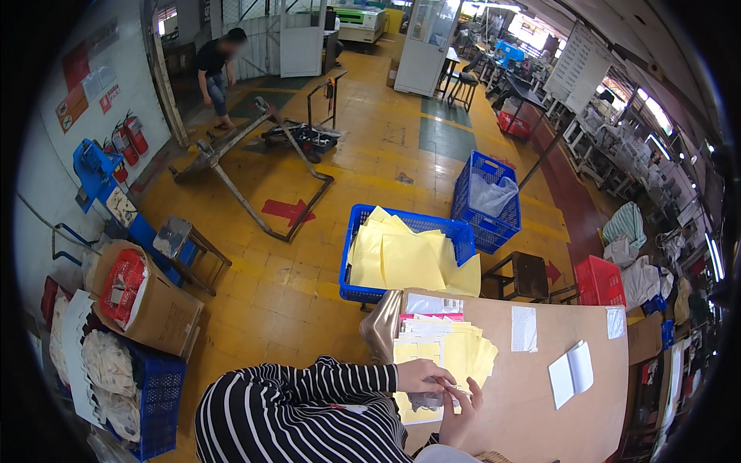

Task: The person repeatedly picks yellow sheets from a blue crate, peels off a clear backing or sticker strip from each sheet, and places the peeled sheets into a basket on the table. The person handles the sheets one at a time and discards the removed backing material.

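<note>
The person's left hand (421, 376) reaches toward three o'clock; the right hand (461, 419), fingers bent, points toward eleven, meeting it. Either grip's hold: cannot tell. Yellow sheets (472, 349) lie at twelve o'clock from them, on the table (517, 409).

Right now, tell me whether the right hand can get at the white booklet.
Probably yes: only tabletop lies between the right hand and the white booklet, though that hand seems to touch the left hand.
</note>
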`<state>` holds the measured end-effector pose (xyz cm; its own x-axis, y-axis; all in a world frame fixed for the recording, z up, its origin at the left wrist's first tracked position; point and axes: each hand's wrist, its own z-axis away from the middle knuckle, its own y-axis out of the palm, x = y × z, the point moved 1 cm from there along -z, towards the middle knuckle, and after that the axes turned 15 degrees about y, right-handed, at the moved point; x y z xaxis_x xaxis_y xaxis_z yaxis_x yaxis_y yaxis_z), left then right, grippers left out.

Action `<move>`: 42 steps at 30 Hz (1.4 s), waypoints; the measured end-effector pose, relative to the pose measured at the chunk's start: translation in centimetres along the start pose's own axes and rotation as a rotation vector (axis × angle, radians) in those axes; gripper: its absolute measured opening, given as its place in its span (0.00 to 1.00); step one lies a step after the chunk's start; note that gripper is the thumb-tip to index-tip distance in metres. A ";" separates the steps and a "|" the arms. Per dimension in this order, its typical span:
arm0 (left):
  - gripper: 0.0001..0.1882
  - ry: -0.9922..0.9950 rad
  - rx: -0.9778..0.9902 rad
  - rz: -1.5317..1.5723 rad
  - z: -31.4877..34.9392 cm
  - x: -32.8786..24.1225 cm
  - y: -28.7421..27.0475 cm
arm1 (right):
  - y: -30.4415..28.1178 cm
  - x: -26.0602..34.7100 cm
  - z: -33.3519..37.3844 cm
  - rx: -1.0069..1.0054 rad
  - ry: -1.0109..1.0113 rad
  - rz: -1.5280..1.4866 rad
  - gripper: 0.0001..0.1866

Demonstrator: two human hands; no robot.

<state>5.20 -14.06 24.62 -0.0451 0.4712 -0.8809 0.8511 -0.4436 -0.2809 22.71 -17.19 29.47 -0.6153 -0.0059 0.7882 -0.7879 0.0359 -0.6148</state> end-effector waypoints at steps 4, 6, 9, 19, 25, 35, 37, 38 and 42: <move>0.20 -0.091 0.020 0.082 0.1 0.2 -0.2 | 0.0 -0.1 0.4 -0.017 -0.028 0.050 0.09; 0.19 -0.124 0.004 0.151 0.2 0.0 -0.2 | 0.1 -0.1 0.5 -0.025 -0.043 0.060 0.08; 0.18 -0.159 -0.018 0.201 0.4 -0.5 -0.4 | 0.2 0.0 0.7 -0.054 -0.085 0.060 0.08; 0.20 -0.169 -0.097 0.406 0.4 -0.6 -0.9 | 0.2 0.8 0.9 -0.136 -0.258 0.160 0.08; 0.22 -0.186 -0.083 0.392 0.4 -0.3 -0.8 | 0.5 0.5 1.0 -0.130 -0.298 0.154 0.07; 0.25 -0.101 -0.108 0.339 0.2 -0.8 -1.0 | 0.4 0.4 1.1 -0.115 -0.280 0.128 0.07; 0.26 -0.113 -0.135 0.322 0.1 -0.9 -1.0 | 0.4 0.5 1.0 -0.116 -0.273 0.131 0.07; 0.27 -0.086 -0.162 0.340 0.0 -1.0 -0.9 | 0.4 0.5 1.0 -0.117 -0.268 0.133 0.07; 0.27 -0.082 -0.231 0.397 0.0 -0.6 -1.0 | 0.1 0.4 0.8 -0.136 -0.249 0.128 0.06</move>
<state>4.39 -13.84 25.43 0.2743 0.2338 -0.9328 0.9046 -0.3918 0.1679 22.38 -17.95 29.76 -0.7100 -0.2370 0.6631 -0.7031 0.1860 -0.6863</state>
